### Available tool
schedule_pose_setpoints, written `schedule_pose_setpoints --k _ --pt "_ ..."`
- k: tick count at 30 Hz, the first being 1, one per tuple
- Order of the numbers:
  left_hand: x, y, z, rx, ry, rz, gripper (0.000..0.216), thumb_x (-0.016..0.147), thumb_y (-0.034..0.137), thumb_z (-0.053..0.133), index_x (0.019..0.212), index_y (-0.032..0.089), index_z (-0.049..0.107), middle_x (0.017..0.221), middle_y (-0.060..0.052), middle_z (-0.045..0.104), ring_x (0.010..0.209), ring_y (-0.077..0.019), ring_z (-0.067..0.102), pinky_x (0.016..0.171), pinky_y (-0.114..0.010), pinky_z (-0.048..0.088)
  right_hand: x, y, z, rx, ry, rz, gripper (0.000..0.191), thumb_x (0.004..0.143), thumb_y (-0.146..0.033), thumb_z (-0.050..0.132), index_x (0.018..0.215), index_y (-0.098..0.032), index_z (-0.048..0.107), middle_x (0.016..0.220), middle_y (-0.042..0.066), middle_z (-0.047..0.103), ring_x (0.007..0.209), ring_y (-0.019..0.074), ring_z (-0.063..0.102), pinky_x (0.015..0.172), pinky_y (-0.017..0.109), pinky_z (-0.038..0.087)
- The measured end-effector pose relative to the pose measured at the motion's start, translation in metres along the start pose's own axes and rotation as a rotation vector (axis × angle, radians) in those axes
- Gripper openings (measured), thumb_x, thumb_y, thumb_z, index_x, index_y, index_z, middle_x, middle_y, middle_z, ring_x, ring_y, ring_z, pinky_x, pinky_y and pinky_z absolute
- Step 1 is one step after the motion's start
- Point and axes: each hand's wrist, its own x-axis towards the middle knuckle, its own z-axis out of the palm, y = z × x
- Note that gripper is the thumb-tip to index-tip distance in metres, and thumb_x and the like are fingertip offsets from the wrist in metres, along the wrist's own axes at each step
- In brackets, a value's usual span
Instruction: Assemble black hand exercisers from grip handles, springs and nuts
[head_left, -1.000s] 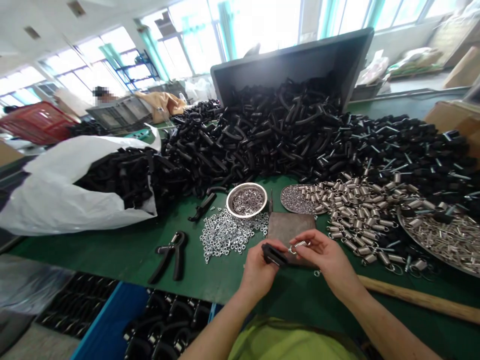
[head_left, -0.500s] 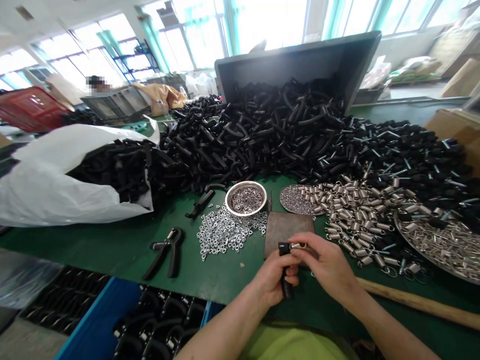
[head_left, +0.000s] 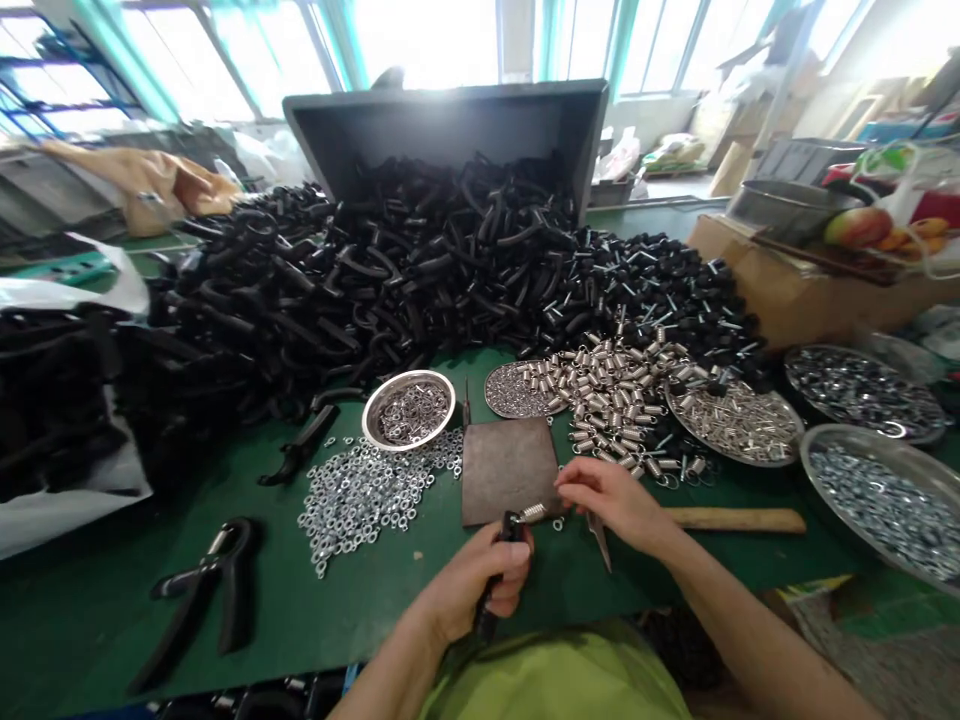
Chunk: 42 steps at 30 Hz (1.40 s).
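My left hand (head_left: 487, 578) is wrapped around a black grip handle (head_left: 486, 622) near the table's front edge. A coil spring (head_left: 532, 513) sticks out to the right from the handle's top end. To the right, my right hand (head_left: 611, 497) has thumb and fingertips pinched together beside the dark metal plate (head_left: 508, 465); whatever they hold is too small to make out. Below that hand lies a tapered metal piece (head_left: 600, 542), roughly in line with a wooden handle (head_left: 739, 519). A small nut (head_left: 558, 523) lies between the two hands.
Loose nuts (head_left: 360, 500) surround a steel bowl (head_left: 409, 410) of small parts. Springs (head_left: 615, 400) lie heaped at right, beside trays of pins (head_left: 739, 425) and small hardware (head_left: 885, 500). Black handles (head_left: 420, 265) spill from a grey bin (head_left: 450, 95). An assembled hand gripper (head_left: 217, 590) lies left.
The view has swung to the right. My right hand has let go of the spring and moved away to the right; the spring stays on the handle in my left hand.
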Motion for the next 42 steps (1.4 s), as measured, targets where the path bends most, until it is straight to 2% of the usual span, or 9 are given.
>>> schedule_pose_setpoints --k 5,11,14,18,22,27,33,38,42 --pt "-0.004 0.001 -0.017 -0.096 0.219 0.143 0.029 0.078 0.042 0.061 0.08 0.016 0.048 0.061 0.006 0.039 0.044 -0.0017 0.024 0.038 -0.014 0.015 -0.041 0.03 -0.081 -0.727 0.363 0.09 0.014 0.079 -0.027 0.052 0.075 -0.022 0.065 0.08 0.002 0.065 0.077 0.0181 0.06 0.073 0.031 0.043" --pt "-0.001 0.01 -0.015 0.045 0.385 0.202 0.035 0.08 0.047 0.057 0.095 0.015 0.057 0.071 0.002 0.045 0.053 -0.0054 0.037 0.041 -0.016 0.03 -0.072 0.075 -0.124 -1.051 0.343 0.24 0.015 0.078 -0.026 0.051 0.079 -0.024 0.066 0.085 0.002 0.064 0.076 0.0182 0.06 0.065 0.028 0.041" --pt "0.004 0.012 -0.004 0.141 0.443 0.234 0.041 0.078 0.05 0.058 0.096 0.013 0.058 0.076 0.0 0.048 0.061 -0.0082 0.044 0.048 -0.018 0.039 -0.073 0.073 -0.118 -1.003 0.346 0.205 0.017 0.081 -0.029 0.049 0.073 -0.022 0.062 0.084 0.004 0.062 0.075 0.0186 0.059 0.065 0.03 0.041" --pt "0.01 0.011 0.006 0.07 0.435 0.217 0.042 0.077 0.054 0.058 0.088 0.014 0.055 0.065 0.003 0.042 0.053 -0.0062 0.037 0.042 -0.015 0.029 -0.064 0.044 -0.092 -0.663 0.324 0.054 0.019 0.085 -0.037 0.045 0.084 -0.021 0.056 0.082 0.003 0.062 0.075 0.018 0.058 0.068 0.03 0.045" --pt "0.019 0.012 0.015 -0.116 0.347 0.142 0.051 0.076 0.064 0.051 0.086 0.014 0.053 0.063 0.004 0.04 0.049 -0.0043 0.03 0.041 -0.014 0.02 -0.042 0.008 -0.035 -0.339 0.277 -0.086 0.021 0.09 -0.038 0.037 0.089 -0.021 0.05 0.069 -0.001 0.057 0.064 0.0143 0.055 0.06 0.026 0.044" --pt "0.023 0.013 0.027 -0.158 0.294 0.13 0.055 0.075 0.069 0.045 0.081 0.014 0.05 0.063 0.003 0.04 0.048 -0.0043 0.029 0.041 -0.014 0.018 -0.011 -0.018 0.027 -0.403 0.208 -0.181 0.016 0.089 -0.031 0.039 0.086 -0.021 0.051 0.074 0.001 0.062 0.068 0.0158 0.059 0.064 0.027 0.042" --pt "0.022 0.009 0.03 -0.023 0.381 0.168 0.052 0.076 0.067 0.046 0.082 0.016 0.049 0.064 0.003 0.04 0.051 -0.0057 0.033 0.041 -0.015 0.021 -0.002 -0.023 0.034 -0.45 0.145 -0.133 0.016 0.089 -0.029 0.039 0.091 -0.021 0.053 0.065 0.0 0.063 0.065 0.0168 0.061 0.062 0.026 0.04" --pt "0.018 0.008 0.025 0.29 0.501 0.247 0.051 0.073 0.064 0.054 0.091 0.017 0.049 0.057 0.006 0.035 0.048 -0.007 0.033 0.041 -0.017 0.024 0.0 -0.01 0.038 -0.248 0.081 -0.155 0.017 0.086 -0.02 0.041 0.092 -0.02 0.056 0.06 -0.004 0.057 0.056 0.0113 0.055 0.054 0.021 0.038" --pt "0.012 0.012 0.022 0.241 0.399 0.17 0.05 0.072 0.062 0.057 0.089 0.016 0.05 0.056 0.008 0.03 0.045 -0.0044 0.023 0.04 -0.017 0.016 0.03 -0.008 0.01 -0.352 -0.116 -0.171 0.025 0.091 -0.031 0.037 0.088 -0.019 0.059 0.051 -0.007 0.053 0.041 0.0084 0.048 0.043 0.019 0.035"
